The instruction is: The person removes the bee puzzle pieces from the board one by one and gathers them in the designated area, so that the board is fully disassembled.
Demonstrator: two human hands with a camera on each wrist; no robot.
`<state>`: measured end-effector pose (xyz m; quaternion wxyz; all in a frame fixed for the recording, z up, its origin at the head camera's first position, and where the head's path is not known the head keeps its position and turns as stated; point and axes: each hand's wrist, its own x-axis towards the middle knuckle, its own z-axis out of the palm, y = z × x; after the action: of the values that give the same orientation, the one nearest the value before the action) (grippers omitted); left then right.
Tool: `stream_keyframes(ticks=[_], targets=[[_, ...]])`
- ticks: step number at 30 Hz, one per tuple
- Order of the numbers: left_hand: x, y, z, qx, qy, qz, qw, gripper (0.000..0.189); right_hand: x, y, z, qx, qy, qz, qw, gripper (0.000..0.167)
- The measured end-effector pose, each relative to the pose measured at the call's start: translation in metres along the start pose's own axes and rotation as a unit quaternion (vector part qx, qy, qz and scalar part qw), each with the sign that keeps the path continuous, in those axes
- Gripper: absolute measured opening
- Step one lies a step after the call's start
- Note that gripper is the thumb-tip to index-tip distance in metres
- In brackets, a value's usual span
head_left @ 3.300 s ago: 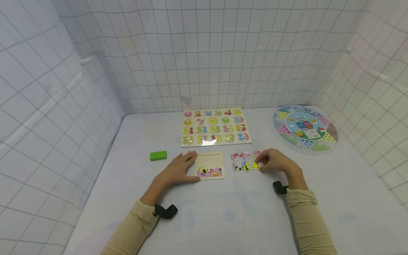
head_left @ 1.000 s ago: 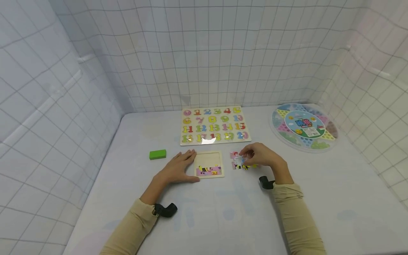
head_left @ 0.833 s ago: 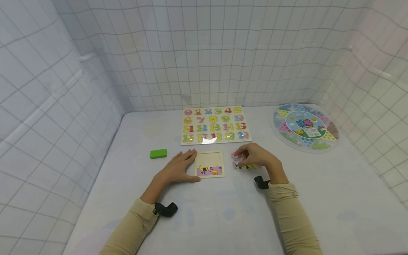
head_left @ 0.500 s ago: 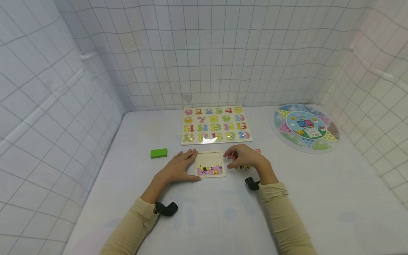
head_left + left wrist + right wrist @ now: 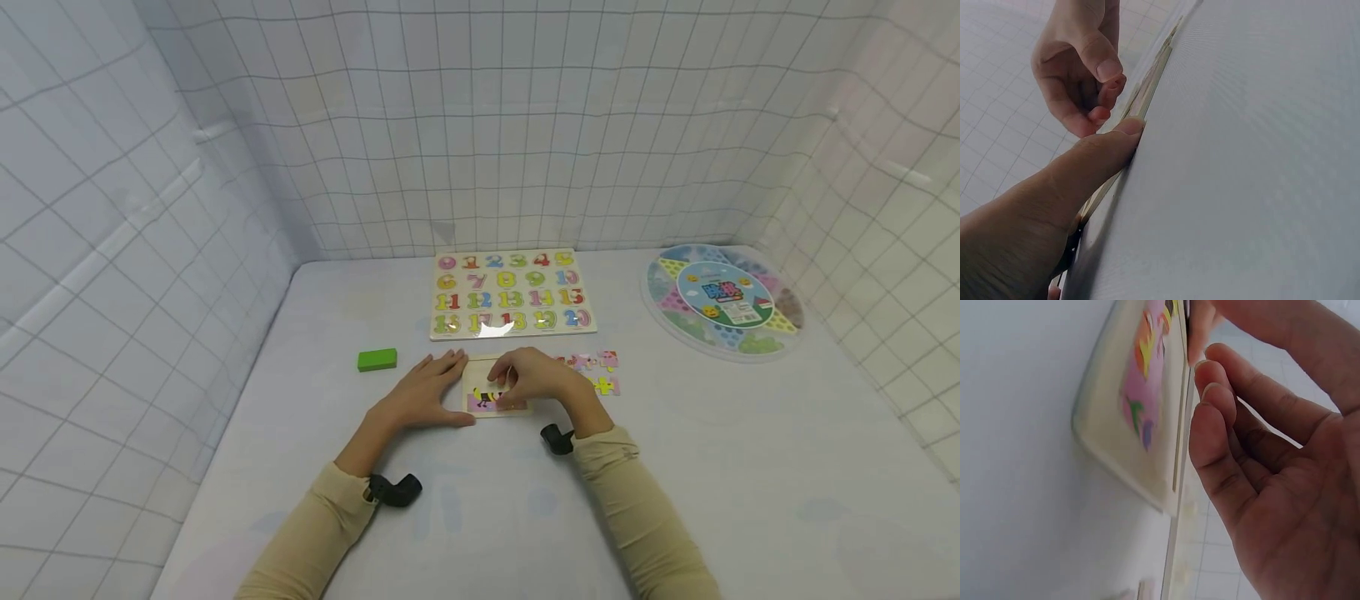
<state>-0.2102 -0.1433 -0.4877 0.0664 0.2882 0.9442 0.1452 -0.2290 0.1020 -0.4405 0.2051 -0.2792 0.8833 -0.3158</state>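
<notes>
My left hand lies spread at the left side of a small wooden jigsaw tray. Its thumb touches the tray's near edge. A bottom row of pink bee-picture pieces fills the tray's near part; bare wood lies behind it. Over the tray's right half hovers my right hand, fingers bent and thumb apart from them. No piece shows between its fingertips in the wrist views. Right of the tray lie loose jigsaw pieces, partly hidden by the right hand.
A number board lies behind the tray. At the back right is a round game board with a printed label. A green block sits left of the left hand. Grid-patterned cloth walls stand at the back and both sides.
My right hand has moved left from the loose jigsaw pieces to above the tray, uncovering the right-hand pieces. The left hand has stayed at the tray's left side.
</notes>
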Motion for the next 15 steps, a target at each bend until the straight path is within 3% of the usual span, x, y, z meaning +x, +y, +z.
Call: stream_keyframes(ticks=[15], targets=[[-0.003,0.004,-0.004,-0.002,-0.001,0.007,1.0,0.106,0.022,-0.012,0.021,0.001,-0.011,0.005,0.9999,0.039]])
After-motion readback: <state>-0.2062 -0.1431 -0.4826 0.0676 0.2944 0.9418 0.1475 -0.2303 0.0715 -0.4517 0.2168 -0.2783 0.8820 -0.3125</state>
